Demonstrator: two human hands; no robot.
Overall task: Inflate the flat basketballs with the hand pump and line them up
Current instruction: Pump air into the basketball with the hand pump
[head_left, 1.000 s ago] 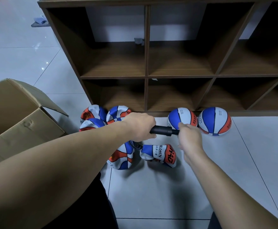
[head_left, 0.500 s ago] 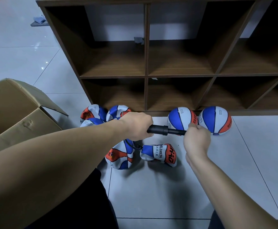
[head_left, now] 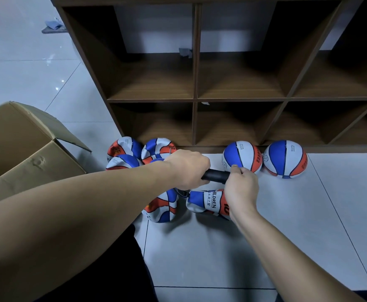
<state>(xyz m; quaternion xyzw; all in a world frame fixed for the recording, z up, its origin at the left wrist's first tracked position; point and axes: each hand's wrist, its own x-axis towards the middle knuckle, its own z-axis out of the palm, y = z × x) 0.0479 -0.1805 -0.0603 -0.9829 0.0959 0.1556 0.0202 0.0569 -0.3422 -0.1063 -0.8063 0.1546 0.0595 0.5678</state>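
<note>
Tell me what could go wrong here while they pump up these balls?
The hose from the pump runs down between two flat balls, one partly under the right hand; a hard stroke might tug it loose. The left hand hides the pump's other end. The two round balls by the shelf could roll if bumped.

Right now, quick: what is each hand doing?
Left hand: closed around the black pump barrel.
Right hand: closed on the pump handle end, which its fingers hide.
</note>
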